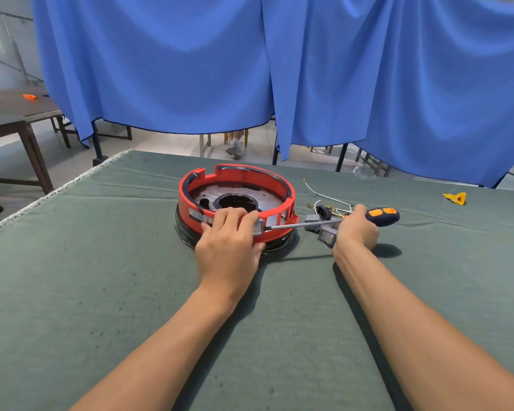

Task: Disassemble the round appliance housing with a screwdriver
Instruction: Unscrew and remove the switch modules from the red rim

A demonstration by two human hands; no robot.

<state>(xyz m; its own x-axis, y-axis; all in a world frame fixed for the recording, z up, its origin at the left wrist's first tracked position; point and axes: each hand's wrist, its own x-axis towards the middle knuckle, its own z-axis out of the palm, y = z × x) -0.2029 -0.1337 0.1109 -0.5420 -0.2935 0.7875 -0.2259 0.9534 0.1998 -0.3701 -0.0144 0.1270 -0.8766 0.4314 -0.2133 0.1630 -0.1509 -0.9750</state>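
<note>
Workshop: blue curtain (190, 69) partitions, felt-covered bench (101, 277), plain wooden tables (9, 114).

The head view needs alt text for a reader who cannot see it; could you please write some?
A person's left hand grips the near rim of a round red housing on a green-covered table, while the right hand holds a screwdriver level, its tip at the housing's side. Loose wires lie beside it.

The left hand (230, 238) covers the near wall of the red housing (241, 179), so the screwdriver (303, 224) tip cannot be seen. The label (197, 215) print is too small to read. The blue curtain (279, 69) hides all but the feet of a far person (234, 146).
</note>
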